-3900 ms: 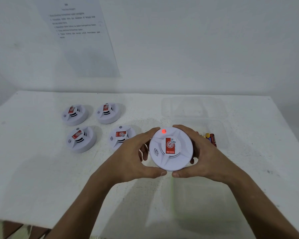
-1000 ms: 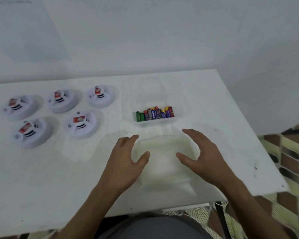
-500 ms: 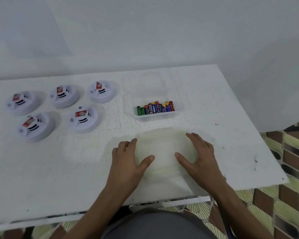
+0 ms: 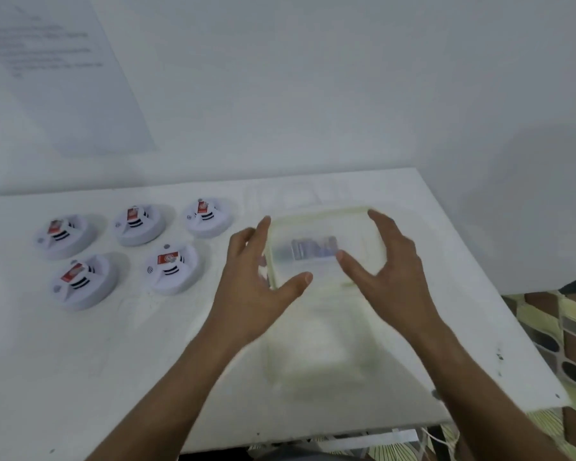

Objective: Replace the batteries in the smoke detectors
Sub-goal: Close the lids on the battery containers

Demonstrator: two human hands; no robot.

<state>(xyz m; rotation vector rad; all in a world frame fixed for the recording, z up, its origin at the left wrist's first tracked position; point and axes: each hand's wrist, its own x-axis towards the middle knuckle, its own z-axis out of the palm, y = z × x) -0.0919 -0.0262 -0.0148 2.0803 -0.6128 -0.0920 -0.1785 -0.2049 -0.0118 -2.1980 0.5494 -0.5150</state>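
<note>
Several white round smoke detectors with red labels lie in two rows at the left of the white table (image 4: 113, 361); the nearest is a smoke detector (image 4: 173, 269). My left hand (image 4: 256, 287) and my right hand (image 4: 389, 271) hold a translucent lid with a yellowish rim (image 4: 316, 221) by its left and right edges. The lid sits over the clear battery container, and the coloured batteries (image 4: 313, 249) show blurred through it. The container itself is mostly hidden by the lid and my hands.
A printed sheet (image 4: 47, 61) hangs on the wall at the back left. The table's right edge (image 4: 499, 294) drops to a patterned floor. A faint clear container (image 4: 296, 194) stands just behind the lid. A blurred pale patch lies on the table below the lid.
Both hands have picked the lid up from the front of the table and carried it away from me, over the batteries. The view has tilted up and left.
</note>
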